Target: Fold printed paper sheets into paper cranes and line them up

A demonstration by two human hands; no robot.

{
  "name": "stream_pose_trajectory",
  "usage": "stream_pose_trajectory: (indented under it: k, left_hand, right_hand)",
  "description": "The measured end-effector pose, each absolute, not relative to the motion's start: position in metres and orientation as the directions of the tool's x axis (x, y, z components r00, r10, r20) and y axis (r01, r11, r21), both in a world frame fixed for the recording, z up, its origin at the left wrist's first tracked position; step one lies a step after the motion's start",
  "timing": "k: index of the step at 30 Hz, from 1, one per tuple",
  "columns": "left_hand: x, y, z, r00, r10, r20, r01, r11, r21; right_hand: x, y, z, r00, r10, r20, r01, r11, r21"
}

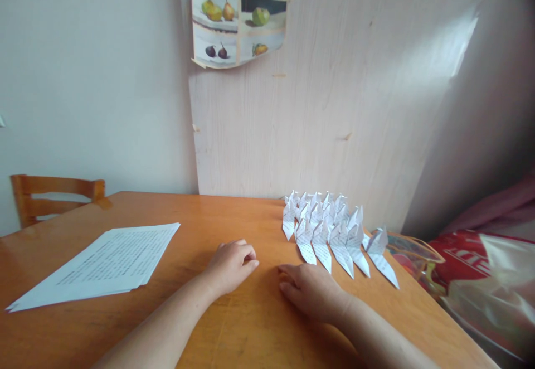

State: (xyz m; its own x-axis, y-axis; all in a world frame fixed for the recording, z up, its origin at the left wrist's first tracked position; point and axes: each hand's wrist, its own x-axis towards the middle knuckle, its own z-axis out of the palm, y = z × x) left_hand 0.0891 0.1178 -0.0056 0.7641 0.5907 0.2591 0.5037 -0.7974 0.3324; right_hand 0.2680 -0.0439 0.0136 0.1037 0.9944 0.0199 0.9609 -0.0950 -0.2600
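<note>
My left hand (pixel 232 266) rests on the wooden table (pixel 234 330), its fingers loosely curled and the thumb slightly apart from the index finger. I see nothing held in it. Across a small gap, my right hand (pixel 311 291) lies palm down, fingers stretched toward the left and thumb apart, also holding nothing visible. Just beyond the right hand stand several folded paper pieces (pixel 321 241) in rows, white with printed text, each with raised points and a long flat tip toward me. One folded piece (pixel 382 257) sits at the right end, near the table's edge. Neither hand touches them.
A stack of printed paper sheets (pixel 104 263) lies on the table at left. Behind it is a wooden chair (pixel 61 185). Fruit pictures (pixel 240 29) are taped to the wall panel. Beyond the right table edge are red and clear plastic bags (pixel 463 257).
</note>
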Motion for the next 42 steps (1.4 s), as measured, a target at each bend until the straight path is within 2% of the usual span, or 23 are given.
stream_pose_trajectory:
  k: [27,33,42]
  left_hand:
    - [0.085,0.116,-0.003,0.802,0.542,0.251,0.441,-0.821,0.361]
    - [0.081,0.123,0.000,0.727,0.642,0.244,0.545,-0.755,0.364]
    - [0.064,0.148,0.008,0.448,0.856,0.256,0.753,-0.516,0.409]
  right_hand:
    - [0.274,-0.043,0.005,0.088,0.996,0.026,0.951,-0.076,-0.299]
    - [0.283,-0.038,-0.010,0.069,0.997,0.027,0.941,-0.056,-0.334]
    - [0.296,-0.032,-0.025,0.019,0.999,0.028,0.954,-0.010,-0.301]
